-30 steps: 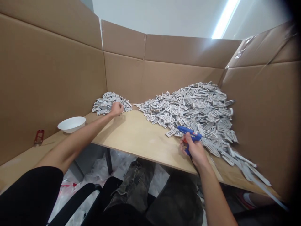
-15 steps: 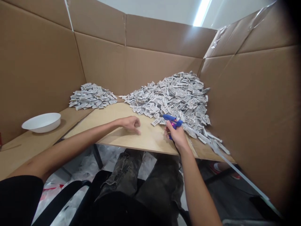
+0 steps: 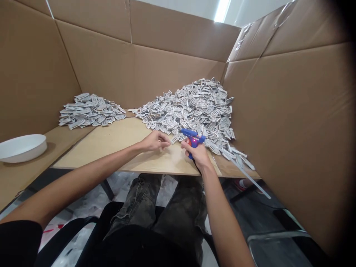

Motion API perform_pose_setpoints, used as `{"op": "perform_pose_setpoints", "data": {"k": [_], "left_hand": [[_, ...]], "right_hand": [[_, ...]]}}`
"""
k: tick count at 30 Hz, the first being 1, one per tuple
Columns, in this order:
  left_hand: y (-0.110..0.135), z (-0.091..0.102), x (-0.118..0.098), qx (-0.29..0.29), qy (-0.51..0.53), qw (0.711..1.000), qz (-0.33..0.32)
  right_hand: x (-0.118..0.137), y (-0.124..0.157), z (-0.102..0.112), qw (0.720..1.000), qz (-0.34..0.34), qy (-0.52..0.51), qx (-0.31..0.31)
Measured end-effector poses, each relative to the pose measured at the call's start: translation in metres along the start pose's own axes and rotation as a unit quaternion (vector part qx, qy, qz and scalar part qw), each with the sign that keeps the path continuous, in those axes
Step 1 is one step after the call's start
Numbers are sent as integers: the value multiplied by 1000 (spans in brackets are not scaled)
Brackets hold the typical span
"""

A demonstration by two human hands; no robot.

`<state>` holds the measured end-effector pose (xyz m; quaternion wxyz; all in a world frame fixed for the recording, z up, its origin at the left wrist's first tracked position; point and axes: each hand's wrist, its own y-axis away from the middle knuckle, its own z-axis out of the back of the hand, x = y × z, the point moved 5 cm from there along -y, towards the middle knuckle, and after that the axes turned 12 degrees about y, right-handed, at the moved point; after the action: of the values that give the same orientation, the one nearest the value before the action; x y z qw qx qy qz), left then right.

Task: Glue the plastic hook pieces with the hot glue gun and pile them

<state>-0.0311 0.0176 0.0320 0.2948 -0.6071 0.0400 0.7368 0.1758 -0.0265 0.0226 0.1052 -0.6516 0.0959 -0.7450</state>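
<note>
My right hand (image 3: pixel 196 150) is wrapped round the handle of a blue glue gun (image 3: pixel 191 134). Its nozzle points left, and a small light glows on its side. A long whitish glue stick (image 3: pixel 251 180) stretches down to the right behind it. My left hand (image 3: pixel 155 141) is over the board, left of the nozzle, its thumb and fingers drawn together. Its fingertips come close to a grey-white slotted piece (image 3: pixel 175 138) at the pile's front edge; whether they grip it, I cannot make out. Behind both hands rises a large pile of such pieces (image 3: pixel 191 107).
A smaller pile of similar pieces (image 3: pixel 90 109) lies at the back left. On the left stands a white bowl (image 3: pixel 23 148). Cardboard walls (image 3: pixel 178 70) enclose the pale wooden board (image 3: pixel 111 144). Part of another person's red shoe (image 3: pixel 237 184) shows under the table.
My left hand has moved right toward the front of the pile, and its fingers have drawn closer together. The glue gun remains in my right hand. The view has shifted to the right.
</note>
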Motion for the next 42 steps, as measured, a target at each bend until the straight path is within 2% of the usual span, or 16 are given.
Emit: {"op": "perform_pose_setpoints", "data": {"k": [7,11,13,15,18,19,21,24,27,29,32,35,38,42], "left_hand": [[-13,-41,-9,11,38,999,-25],[-18,-53,-3,22,43,998,-26],[-22,-53,3,23,30,999,-25],[-30,-44,9,-32,-14,999,-27],[-46,-27,17,-159,-124,979,-34],[-52,-23,20,-182,-150,971,-28],[-64,-20,30,-194,-157,968,4],[-74,-22,43,-181,-82,977,74],[-69,-24,42,-194,14,975,104],[-63,-28,34,-194,61,974,101],[-55,-40,19,-164,157,971,77],[-49,-56,10,-135,268,952,54],[-45,-69,7,-118,333,935,37],[-43,-75,11,-123,370,920,27]], "right_hand": [[0,-2,5,999,8,31,-24],[-1,-5,11,997,29,60,-43],[-3,-8,18,994,40,65,-74],[-5,-9,26,991,44,56,-113],[-9,-11,35,988,41,23,-145],[-9,-11,36,988,39,13,-147],[-10,-11,37,988,36,-2,-151],[-10,-10,37,987,31,-2,-161],[-9,-11,35,984,32,1,-178],[-7,-12,32,982,40,4,-186],[-3,-11,27,979,45,24,-197],[1,-9,25,970,46,70,-227],[3,-6,26,953,52,134,-268],[1,-3,23,931,51,191,-307]]}}
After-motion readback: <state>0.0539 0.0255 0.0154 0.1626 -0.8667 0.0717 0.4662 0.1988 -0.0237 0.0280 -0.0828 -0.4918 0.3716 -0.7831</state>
